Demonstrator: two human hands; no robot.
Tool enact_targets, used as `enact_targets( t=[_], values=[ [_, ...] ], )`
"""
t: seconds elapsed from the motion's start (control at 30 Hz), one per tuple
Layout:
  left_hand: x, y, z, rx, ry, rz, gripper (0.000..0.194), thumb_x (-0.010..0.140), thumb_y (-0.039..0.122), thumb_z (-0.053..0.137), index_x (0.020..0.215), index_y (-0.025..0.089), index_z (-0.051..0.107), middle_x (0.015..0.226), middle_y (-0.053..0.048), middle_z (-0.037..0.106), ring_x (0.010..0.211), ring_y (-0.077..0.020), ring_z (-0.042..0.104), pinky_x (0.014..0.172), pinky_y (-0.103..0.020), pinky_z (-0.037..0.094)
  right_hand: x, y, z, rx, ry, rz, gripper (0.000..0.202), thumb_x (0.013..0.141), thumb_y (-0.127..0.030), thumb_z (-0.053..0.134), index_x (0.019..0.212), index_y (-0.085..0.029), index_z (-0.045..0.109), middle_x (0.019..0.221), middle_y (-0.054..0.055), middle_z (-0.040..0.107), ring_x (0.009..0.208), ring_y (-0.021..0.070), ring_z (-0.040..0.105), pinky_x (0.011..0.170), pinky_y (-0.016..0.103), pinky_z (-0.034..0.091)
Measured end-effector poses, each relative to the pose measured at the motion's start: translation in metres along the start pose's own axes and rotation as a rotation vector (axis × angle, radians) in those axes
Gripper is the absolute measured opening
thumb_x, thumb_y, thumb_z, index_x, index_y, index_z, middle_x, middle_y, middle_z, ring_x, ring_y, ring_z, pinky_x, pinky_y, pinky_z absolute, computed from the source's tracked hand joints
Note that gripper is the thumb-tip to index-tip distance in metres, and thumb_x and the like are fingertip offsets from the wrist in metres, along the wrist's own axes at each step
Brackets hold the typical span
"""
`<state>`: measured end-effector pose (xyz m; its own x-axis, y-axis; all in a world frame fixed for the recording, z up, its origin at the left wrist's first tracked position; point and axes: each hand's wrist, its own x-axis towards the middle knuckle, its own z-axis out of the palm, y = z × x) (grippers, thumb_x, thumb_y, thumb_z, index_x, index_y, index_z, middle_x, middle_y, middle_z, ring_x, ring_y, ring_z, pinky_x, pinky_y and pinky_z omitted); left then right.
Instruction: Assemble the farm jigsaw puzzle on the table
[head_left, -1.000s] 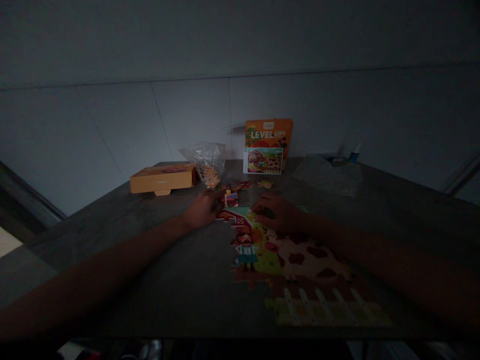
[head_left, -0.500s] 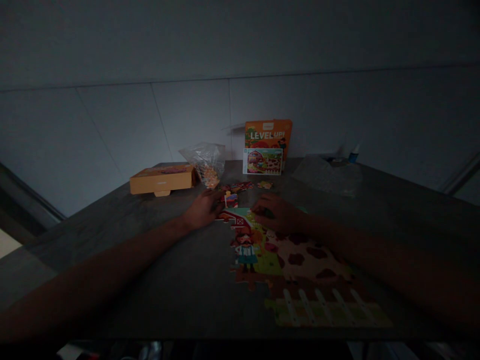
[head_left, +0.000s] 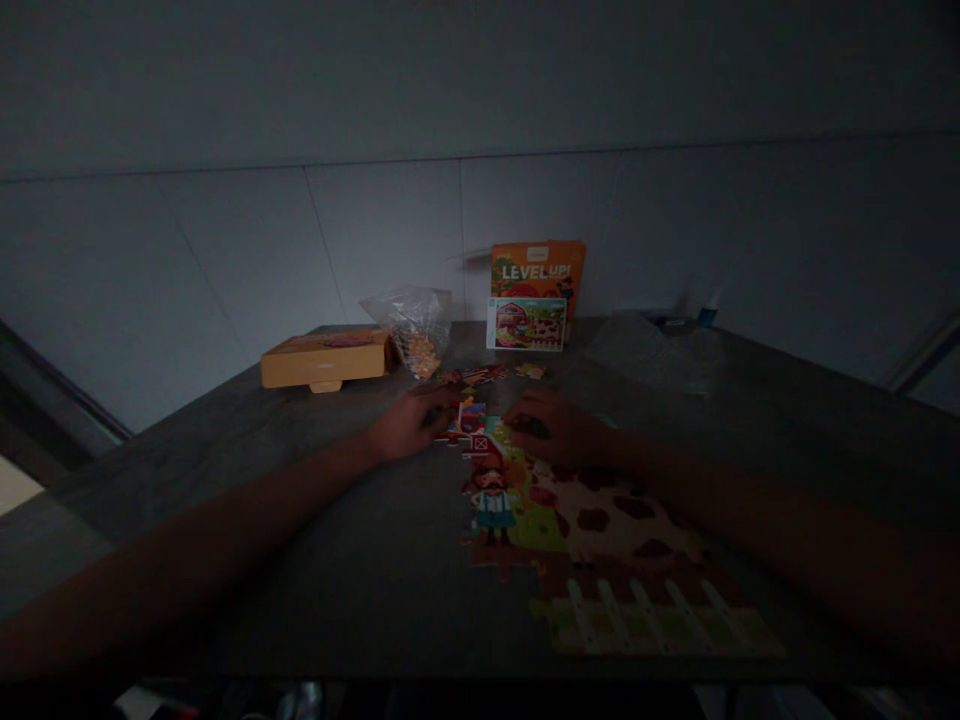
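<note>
A partly joined farm jigsaw puzzle (head_left: pixel 622 520) lies on the table, showing a farmer, a spotted cow and a white fence. Between the fingers of my left hand (head_left: pixel 412 422) is a puzzle piece (head_left: pixel 472 416) with a purple and red picture, held over the puzzle's upper left corner by the barn roof. My right hand (head_left: pixel 559 425) rests on the puzzle's upper edge with curved fingers, a gap showing between thumb and fingers. It covers part of the picture there, and nothing shows in its grasp.
Loose puzzle pieces (head_left: pixel 476 374) lie beyond my hands, with a single piece (head_left: pixel 531 370) to their right. Behind stand an orange "LEVEL UP!" box (head_left: pixel 536 262) and a picture card (head_left: pixel 527 325). A yellow-orange box (head_left: pixel 326 365), a plastic bag of pieces (head_left: pixel 416 335) and clear plastic (head_left: pixel 652 350) flank them.
My left hand has brought the puzzle piece slightly right and closer to me, against the puzzle's upper left edge. My right hand has stayed in place.
</note>
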<state>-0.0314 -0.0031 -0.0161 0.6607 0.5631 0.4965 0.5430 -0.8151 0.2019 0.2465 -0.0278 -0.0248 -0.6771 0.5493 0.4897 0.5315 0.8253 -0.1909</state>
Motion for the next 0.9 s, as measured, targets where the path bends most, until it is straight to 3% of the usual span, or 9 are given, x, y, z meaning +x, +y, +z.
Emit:
enact_targets(
  t=[0.13, 0.33, 0.5, 0.7, 0.9],
  values=[
    [0.001, -0.003, 0.003, 0.057, -0.076, 0.112, 0.027, 0.093, 0.019, 0.051, 0.113, 0.019, 0.069, 0.119, -0.011, 0.067, 0.112, -0.0236, 0.062, 0.096, -0.042, 0.052, -0.001, 0.001, 0.001, -0.022, -0.006, -0.002, 0.017, 0.091, -0.031, 0.056, 0.095, -0.018, 0.065, 0.087, 0.006, 0.059, 0.084, 0.0196, 0.052, 0.076, 0.034, 0.044],
    [0.001, 0.004, -0.002, 0.034, -0.048, 0.120, 0.025, 0.096, 0.023, 0.047, 0.111, 0.018, 0.067, 0.117, -0.010, 0.066, 0.111, -0.0218, 0.061, 0.097, -0.039, 0.050, 0.000, 0.001, 0.001, -0.013, -0.003, -0.004, 0.017, 0.091, -0.031, 0.055, 0.094, -0.017, 0.064, 0.088, 0.006, 0.059, 0.083, 0.0197, 0.052, 0.076, 0.035, 0.045],
    [0.002, 0.012, -0.009, 0.012, -0.114, 0.207, 0.025, 0.097, 0.024, 0.045, 0.090, 0.017, 0.069, 0.092, -0.008, 0.067, 0.094, -0.0204, 0.063, 0.088, -0.034, 0.051, 0.000, 0.000, 0.000, -0.007, 0.000, -0.012, 0.018, 0.091, -0.031, 0.054, 0.094, -0.016, 0.064, 0.087, 0.008, 0.060, 0.084, 0.0206, 0.053, 0.076, 0.036, 0.046],
    [0.002, 0.017, -0.013, -0.109, -0.197, 0.291, 0.024, 0.097, 0.022, 0.048, 0.106, 0.016, 0.069, 0.108, -0.011, 0.068, 0.103, -0.0205, 0.063, 0.093, -0.034, 0.051, 0.000, -0.004, -0.003, -0.013, -0.003, -0.008, 0.018, 0.091, -0.030, 0.054, 0.097, -0.016, 0.063, 0.094, 0.009, 0.058, 0.086, 0.0201, 0.054, 0.077, 0.034, 0.047],
    [0.001, 0.016, -0.011, -0.151, -0.186, 0.349, 0.027, 0.093, 0.020, 0.053, 0.115, 0.017, 0.068, 0.117, -0.012, 0.067, 0.110, -0.0228, 0.062, 0.097, -0.040, 0.051, 0.001, -0.004, -0.003, -0.019, 0.000, -0.021, 0.013, 0.086, -0.019, 0.054, 0.095, -0.016, 0.062, 0.093, 0.008, 0.056, 0.084, 0.0189, 0.054, 0.076, 0.033, 0.047]
  ],
)
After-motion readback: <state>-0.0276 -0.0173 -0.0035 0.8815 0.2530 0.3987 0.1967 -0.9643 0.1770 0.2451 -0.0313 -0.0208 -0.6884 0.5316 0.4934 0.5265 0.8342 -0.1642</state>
